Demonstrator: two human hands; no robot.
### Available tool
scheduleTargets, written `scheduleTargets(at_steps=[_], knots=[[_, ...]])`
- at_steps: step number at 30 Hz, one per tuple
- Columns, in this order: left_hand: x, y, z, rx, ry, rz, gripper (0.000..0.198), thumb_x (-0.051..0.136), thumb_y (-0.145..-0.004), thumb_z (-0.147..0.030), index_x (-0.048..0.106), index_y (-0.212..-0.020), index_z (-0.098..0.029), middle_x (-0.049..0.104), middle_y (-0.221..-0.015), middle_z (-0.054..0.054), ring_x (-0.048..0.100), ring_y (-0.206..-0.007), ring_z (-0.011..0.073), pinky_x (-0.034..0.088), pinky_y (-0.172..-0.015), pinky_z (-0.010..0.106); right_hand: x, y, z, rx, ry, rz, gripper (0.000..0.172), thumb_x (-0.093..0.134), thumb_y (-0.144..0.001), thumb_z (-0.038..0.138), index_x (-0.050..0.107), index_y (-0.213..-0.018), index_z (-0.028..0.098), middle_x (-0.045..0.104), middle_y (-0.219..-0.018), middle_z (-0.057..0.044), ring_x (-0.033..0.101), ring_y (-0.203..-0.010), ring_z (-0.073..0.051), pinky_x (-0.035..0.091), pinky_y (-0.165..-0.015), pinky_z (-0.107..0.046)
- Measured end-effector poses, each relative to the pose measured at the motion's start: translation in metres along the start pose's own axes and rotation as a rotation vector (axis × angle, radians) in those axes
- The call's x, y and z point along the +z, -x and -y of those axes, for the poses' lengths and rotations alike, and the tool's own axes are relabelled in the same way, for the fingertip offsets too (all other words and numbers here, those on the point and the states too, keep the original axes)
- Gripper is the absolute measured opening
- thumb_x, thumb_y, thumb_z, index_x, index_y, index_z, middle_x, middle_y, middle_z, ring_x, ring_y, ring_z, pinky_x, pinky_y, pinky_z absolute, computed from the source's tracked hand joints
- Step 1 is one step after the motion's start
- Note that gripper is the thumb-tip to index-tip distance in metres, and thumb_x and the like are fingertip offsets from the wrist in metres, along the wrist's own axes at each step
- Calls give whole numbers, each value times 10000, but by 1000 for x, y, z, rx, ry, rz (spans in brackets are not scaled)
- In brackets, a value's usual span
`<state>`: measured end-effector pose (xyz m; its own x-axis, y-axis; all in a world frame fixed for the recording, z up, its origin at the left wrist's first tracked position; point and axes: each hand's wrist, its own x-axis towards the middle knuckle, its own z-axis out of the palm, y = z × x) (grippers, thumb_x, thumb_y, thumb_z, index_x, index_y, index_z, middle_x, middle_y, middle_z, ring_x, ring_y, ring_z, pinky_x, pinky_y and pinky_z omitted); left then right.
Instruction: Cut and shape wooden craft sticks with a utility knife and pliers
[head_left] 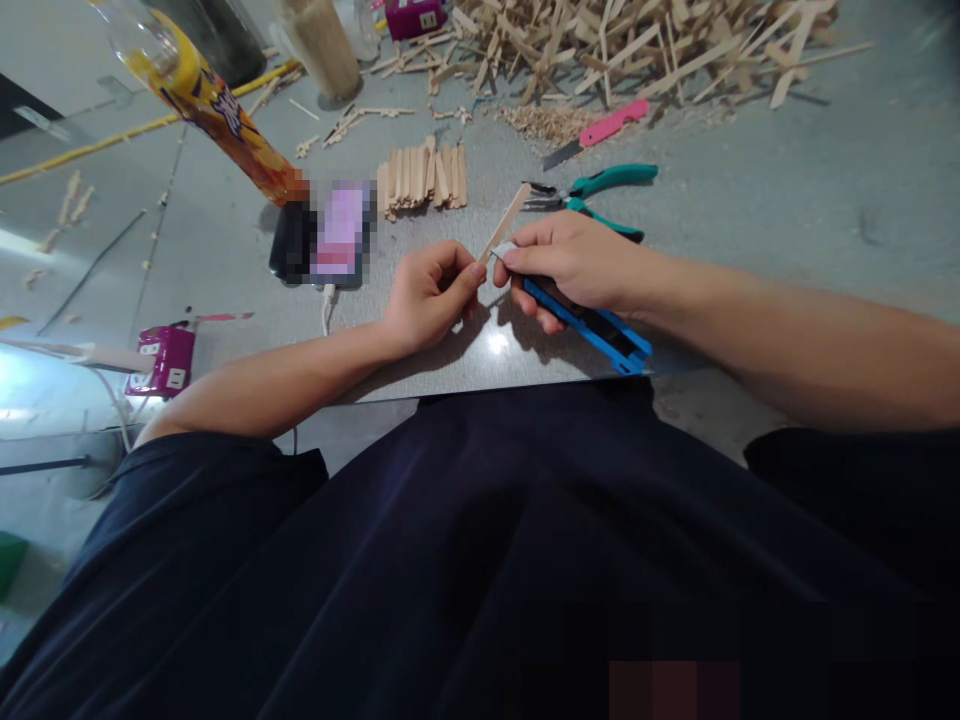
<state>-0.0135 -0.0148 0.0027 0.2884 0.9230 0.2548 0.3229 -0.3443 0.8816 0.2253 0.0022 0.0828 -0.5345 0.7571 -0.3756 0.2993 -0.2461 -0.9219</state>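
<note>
My left hand (439, 292) is closed, pinching the lower end of a wooden craft stick (510, 216) between thumb and fingers. The stick slants up to the right. In my right hand (570, 262) is a blue utility knife (611, 335), its handle pointing down to the right. The knife's blade end is by the thumb, close to the stick; whether the blade touches the wood I cannot tell. Just beyond the hands lie teal-handled pliers (615, 180) and a bundle of craft sticks (424, 178) laid side by side.
A large heap of craft sticks (622, 50) covers the back of the table. Near it lies a pink-handled saw (611, 125) beside wood shavings (544, 122). On the left are a phone (341, 230) with a cable, a tilted-looking orange bottle (232, 125) and a purple power socket (165, 362).
</note>
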Motion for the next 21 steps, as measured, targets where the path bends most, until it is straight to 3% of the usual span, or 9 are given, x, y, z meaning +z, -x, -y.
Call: scheduleTargets(at_steps=[6,9,14,17,21], knots=[[-2,0,2,-6,22,-5,651,724,-1148,-882,667,-908,-280,718,-688,10,660,-561,169,527,-547,341,-4,-6,-9,-41,-40,31,380,675,-1301,275,696,-927,219,700,-623,28,625,-395,-127,466,-424,-221],[-2,-1,6,-59,47,-16,621,717,-1160,-842,653,-909,-278,722,-719,16,674,-581,173,529,-546,335,-5,-8,-11,-24,-26,34,365,673,-1297,281,702,-939,218,710,-642,14,653,-434,-139,487,-440,-227],[-2,-3,6,-155,128,10,704,712,-1081,-962,579,-900,-294,674,-715,9,677,-586,181,518,-531,334,-10,-13,-15,-98,67,1,374,667,-1284,290,704,-915,243,707,-636,17,646,-463,-150,517,-459,-252],[-1,-2,1,-203,274,57,764,804,-985,-1017,578,-884,-294,652,-700,-10,678,-565,175,543,-516,330,-12,-12,-17,-209,148,1,368,736,-1260,337,719,-903,253,728,-650,20,636,-482,-147,503,-465,-257],[0,0,-14,-269,460,194,763,923,-929,-966,585,-870,-284,632,-696,-23,668,-554,162,571,-513,317,-10,-5,-15,-298,234,-38,362,747,-1243,267,726,-881,250,717,-660,38,620,-502,-126,467,-499,-247]])
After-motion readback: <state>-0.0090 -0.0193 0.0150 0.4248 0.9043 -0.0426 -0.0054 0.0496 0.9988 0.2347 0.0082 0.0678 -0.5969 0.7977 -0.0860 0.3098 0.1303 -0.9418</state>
